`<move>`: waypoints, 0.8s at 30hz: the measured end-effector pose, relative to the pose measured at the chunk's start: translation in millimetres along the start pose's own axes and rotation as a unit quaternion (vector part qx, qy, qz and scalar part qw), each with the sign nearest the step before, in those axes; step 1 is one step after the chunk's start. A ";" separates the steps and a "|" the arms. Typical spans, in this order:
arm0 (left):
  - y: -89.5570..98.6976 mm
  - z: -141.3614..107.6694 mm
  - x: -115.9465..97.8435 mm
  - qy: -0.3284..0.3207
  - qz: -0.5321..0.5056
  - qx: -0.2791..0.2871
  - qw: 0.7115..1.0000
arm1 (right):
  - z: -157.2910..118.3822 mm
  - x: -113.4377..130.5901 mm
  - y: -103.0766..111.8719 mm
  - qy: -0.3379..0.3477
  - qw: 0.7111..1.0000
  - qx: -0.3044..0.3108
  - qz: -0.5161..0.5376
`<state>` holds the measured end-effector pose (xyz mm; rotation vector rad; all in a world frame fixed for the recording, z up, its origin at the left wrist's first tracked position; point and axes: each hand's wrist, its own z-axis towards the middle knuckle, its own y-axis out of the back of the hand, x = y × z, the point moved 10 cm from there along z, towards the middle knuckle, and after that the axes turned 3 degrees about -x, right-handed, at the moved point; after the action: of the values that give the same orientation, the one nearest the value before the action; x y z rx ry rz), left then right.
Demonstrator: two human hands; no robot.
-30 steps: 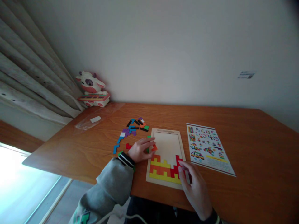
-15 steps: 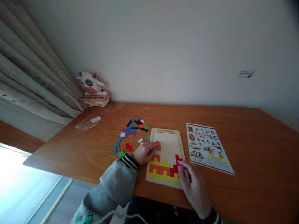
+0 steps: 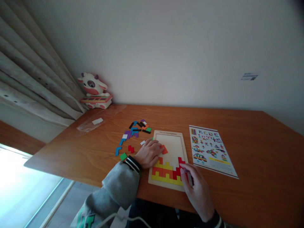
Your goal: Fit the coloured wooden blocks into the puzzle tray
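A light wooden puzzle board (image 3: 166, 187) lies in front of me. Yellow, orange and red pieces fit together across its near part. My left hand (image 3: 148, 153) reaches over the board's left edge, with fingertips on an orange puzzle piece (image 3: 164, 149) that lies tilted on the bare part; the thumb is hidden. At the board's lower right is my right hand (image 3: 197, 190), loosely curved, thumb and index finger slightly apart. Those fingertips touch or nearly touch the red pieces (image 3: 178, 170) and seem to hold nothing.
Loose blue, purple, black and other pieces (image 3: 128, 134) lie left of the board, near a red piece (image 3: 130, 149) and a green square (image 3: 123, 156). A printed pattern sheet (image 3: 211, 152) is at right. Clear plastic (image 3: 86, 126) and a cow toy (image 3: 95, 91) are back left.
My left hand has turned palm-down and its fingers have spread over the board's edge. The orange piece has rotated and shifted slightly right. My right hand has barely moved.
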<state>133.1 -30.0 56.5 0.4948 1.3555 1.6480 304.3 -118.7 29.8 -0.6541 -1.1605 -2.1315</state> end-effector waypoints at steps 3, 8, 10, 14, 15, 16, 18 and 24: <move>0.2 3.3 -5.5 0.009 -0.005 0.003 1.000 | 0.0 0.7 0.3 -0.001 1.000 0.001 -0.002; -4.8 -0.6 -14.5 -0.038 -0.040 -0.002 0.998 | -1.3 0.6 -0.6 -0.001 1.000 0.008 0.001; -5.4 -1.9 -15.1 -0.042 -0.048 0.003 0.998 | -2.5 -1.2 -1.4 -0.003 1.000 0.009 -0.001; -2.3 -1.0 -16.5 -0.029 -0.054 0.007 0.998 | -3.8 -4.2 -3.0 -0.005 1.000 0.012 -0.004; -1.5 -0.7 -17.1 -0.027 -0.054 0.007 0.998 | -3.6 -4.7 -3.4 -0.007 1.000 0.012 -0.003; -1.0 -0.5 -17.8 -0.027 -0.054 0.007 0.998 | -3.4 -4.9 -3.8 -0.008 1.000 0.013 -0.001; -1.9 -0.7 -19.0 -0.031 -0.058 0.011 0.998 | -2.7 -4.5 -4.4 -0.009 1.000 0.015 0.000; -5.7 -2.8 -20.8 -0.067 -0.103 -0.006 0.992 | -2.2 -2.5 -4.2 -0.008 1.000 0.015 0.002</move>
<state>143.5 -49.0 55.2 0.4353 1.2525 1.4292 302.7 -118.1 24.8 -0.6605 -1.1965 -2.1041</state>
